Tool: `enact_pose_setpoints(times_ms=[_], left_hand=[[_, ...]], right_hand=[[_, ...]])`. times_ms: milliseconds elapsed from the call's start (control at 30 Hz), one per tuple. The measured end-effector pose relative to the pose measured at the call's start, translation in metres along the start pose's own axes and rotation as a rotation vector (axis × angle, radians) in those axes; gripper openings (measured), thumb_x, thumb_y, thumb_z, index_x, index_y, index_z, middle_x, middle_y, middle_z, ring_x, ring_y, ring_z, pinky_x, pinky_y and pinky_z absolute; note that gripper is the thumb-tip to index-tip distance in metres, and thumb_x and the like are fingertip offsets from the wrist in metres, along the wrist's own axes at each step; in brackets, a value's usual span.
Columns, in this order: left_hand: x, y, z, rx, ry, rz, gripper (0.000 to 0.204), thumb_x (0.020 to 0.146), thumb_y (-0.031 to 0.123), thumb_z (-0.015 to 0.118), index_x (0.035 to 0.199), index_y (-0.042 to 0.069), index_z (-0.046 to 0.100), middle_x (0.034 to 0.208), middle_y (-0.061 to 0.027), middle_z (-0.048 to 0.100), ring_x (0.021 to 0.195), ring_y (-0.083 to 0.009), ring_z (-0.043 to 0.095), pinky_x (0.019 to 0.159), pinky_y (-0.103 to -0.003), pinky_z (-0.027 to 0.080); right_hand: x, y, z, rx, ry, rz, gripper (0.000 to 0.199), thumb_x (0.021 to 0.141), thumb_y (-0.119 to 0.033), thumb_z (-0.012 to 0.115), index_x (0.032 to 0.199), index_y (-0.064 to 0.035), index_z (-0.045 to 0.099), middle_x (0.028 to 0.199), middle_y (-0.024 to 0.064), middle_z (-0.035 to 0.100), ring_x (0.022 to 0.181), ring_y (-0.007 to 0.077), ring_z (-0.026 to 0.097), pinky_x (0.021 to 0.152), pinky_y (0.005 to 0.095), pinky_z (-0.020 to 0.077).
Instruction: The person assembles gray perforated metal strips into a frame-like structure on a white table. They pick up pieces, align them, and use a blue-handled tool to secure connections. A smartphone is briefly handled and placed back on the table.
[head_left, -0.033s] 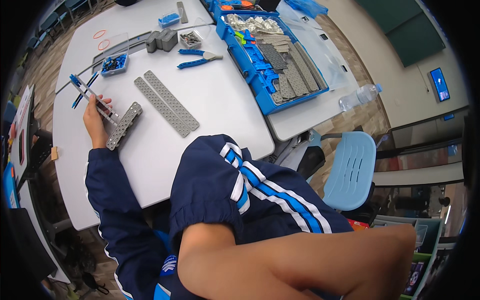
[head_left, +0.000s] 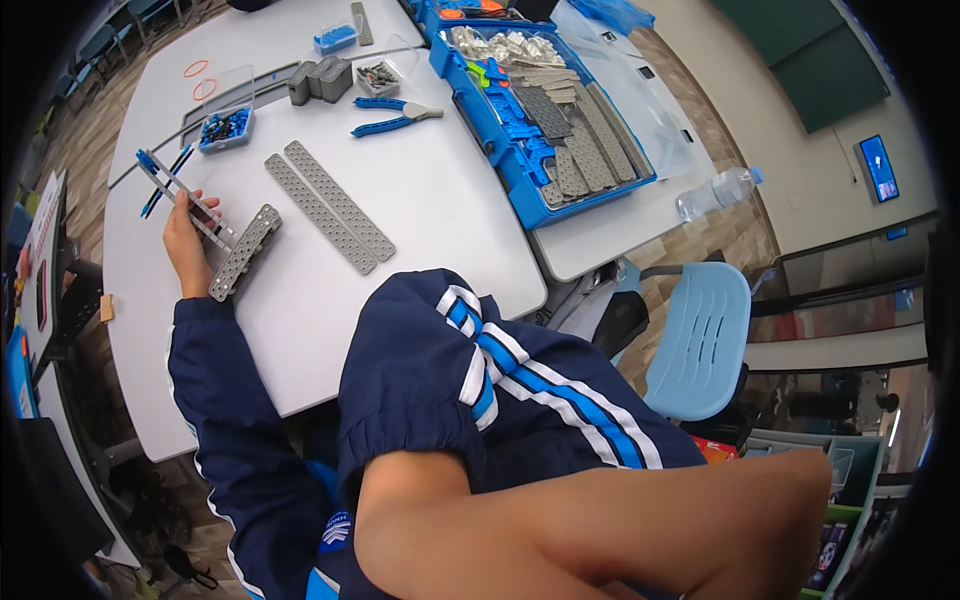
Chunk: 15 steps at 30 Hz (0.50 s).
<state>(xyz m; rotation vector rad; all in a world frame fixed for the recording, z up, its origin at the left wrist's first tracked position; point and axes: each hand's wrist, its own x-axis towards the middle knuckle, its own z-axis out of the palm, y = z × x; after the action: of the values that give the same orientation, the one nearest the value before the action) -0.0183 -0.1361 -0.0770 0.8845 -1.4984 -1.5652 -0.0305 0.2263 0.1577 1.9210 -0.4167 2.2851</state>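
Left hand [head_left: 188, 245] gripping the build [head_left: 240, 258], fingers curled round its bars. Build is left of the pliers [head_left: 415, 112] and nearer the person, over the worktop [head_left: 440, 220]; can't tell if any of it rests there. Long bars with blue cross pieces at the far end, thick perforated grey beam at the near end, slanted.

Right hand [head_left: 620, 520]: way nearer the person than the pliers, big and close to the lens past a navy cuff. Fingers can't be made out, so spread or closed can't be told; no held thing visible.

Two grey strips [head_left: 338, 200] lie side by side, flat, nearer the person than the pliers and a bit left. Pliers lie flat, blue handles parted and pointing left.

Left of the pliers: blue pins [head_left: 225, 126] in an open clear box. Beyond the pliers: grey blocks [head_left: 322, 80] to the left, small open box of mixed bits [head_left: 380, 75] just behind. Right of the pliers: blue case [head_left: 517, 192], open, full of grey plates and blue parts. Farther right: clear bottle [head_left: 715, 195], lying on its side, and light blue chair [head_left: 700, 340], nearer the person.
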Motion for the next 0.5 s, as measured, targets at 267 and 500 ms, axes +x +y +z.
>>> enact_pose_setpoints(times_ms=[267,500], left_hand=[[0.004,0.001,0.002,0.023,0.004,0.014,0.051,0.099,0.047,0.053,0.109,-0.003,0.064,0.087,-0.0112,0.071,0.073,-0.0142,0.063,0.068,-0.026,0.048],[0.001,0.002,0.004,0.023,-0.02,0.042,0.049,0.101,0.044,0.052,0.106,-0.002,0.065,0.084,-0.0096,0.07,0.07,-0.0124,0.061,0.066,-0.025,0.048]], right_hand=[[0.001,0.001,-0.019,0.016,-0.036,0.046,0.016,0.093,-0.001,0.054,0.078,-0.0048,0.053,0.085,0.0059,0.053,0.076,0.0207,0.057,0.057,0.0337,0.049],[0.006,0.002,-0.022,0.038,-0.05,0.061,0.019,0.092,0.002,0.053,0.074,-0.0051,0.052,0.085,0.0052,0.053,0.076,0.0203,0.058,0.057,0.034,0.049]])
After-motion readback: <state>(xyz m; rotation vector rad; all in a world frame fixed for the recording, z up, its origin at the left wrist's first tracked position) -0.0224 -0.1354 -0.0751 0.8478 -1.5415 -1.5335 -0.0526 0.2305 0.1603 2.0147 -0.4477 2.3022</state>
